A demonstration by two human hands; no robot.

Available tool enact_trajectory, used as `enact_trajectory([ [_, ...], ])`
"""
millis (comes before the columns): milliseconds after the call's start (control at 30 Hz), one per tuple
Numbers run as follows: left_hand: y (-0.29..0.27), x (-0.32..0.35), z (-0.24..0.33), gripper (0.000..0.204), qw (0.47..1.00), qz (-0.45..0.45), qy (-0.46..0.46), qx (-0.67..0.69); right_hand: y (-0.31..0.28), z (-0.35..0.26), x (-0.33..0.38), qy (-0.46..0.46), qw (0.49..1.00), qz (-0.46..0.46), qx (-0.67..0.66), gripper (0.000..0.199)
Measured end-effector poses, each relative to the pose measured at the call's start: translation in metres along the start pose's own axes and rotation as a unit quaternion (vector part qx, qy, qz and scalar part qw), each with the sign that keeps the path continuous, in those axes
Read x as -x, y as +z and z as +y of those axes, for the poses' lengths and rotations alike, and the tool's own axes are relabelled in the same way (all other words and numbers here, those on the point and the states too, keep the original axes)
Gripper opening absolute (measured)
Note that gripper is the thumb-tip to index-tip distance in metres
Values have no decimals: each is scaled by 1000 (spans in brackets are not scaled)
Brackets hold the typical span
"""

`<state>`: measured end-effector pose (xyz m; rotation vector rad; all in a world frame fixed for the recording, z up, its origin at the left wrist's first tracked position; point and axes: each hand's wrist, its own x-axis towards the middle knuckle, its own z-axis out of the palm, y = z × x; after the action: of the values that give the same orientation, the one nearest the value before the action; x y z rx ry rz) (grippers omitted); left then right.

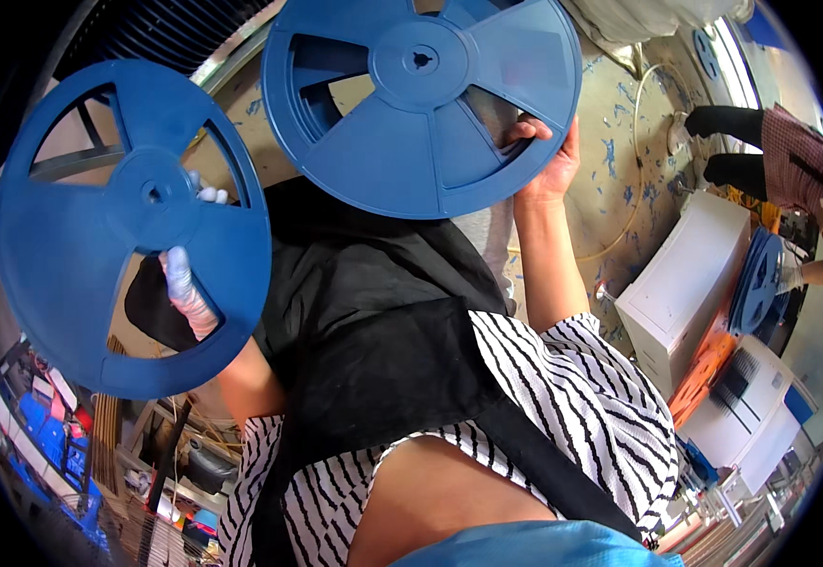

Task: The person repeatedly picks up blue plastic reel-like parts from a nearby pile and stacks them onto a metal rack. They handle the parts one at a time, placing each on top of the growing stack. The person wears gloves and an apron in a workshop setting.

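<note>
My left hand (187,295) is closed on a blue plastic reel (61,236) at the left. Its thumb, in a pale covering, lies across the reel's face through one cut-out, and fingertips show through another by the hub. Top centre, a second blue reel (355,156) is in my right hand (555,170). That hand grips the lower right rim, with fingers reaching through an opening. Behind this reel's front face another blue disc shows in part. The two reels are apart, side by side, with their flat faces turned up toward me.
At the right stand a white cabinet (685,269) and several blue reels (759,283), with a person's hand beside them. Another person's dark-clad legs (728,146) are at the far right. A hose (635,189) crosses the speckled floor. Blue bins (43,430) and clutter lie lower left.
</note>
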<state>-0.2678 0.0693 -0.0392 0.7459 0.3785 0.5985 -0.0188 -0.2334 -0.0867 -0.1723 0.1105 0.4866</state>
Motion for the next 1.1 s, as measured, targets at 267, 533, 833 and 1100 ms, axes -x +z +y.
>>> enact_trajectory([
  [267, 81, -49, -55, 68, 857, -50, 126, -498, 15, 23, 5, -47, 983, 27, 176, 37],
  [533, 103, -74, -121, 104, 695, -78, -16, -715, 42, 55, 17, -108, 939, 12, 325, 28],
  [833, 62, -71, -91, 94, 958, -77, -74, -266, 37, 54, 18, -97, 919, 31, 382, 35],
  [1100, 14, -36, -21, 72, 974, -80, -89, 193, 37, 45, 16, -71, 900, 113, 416, 31],
])
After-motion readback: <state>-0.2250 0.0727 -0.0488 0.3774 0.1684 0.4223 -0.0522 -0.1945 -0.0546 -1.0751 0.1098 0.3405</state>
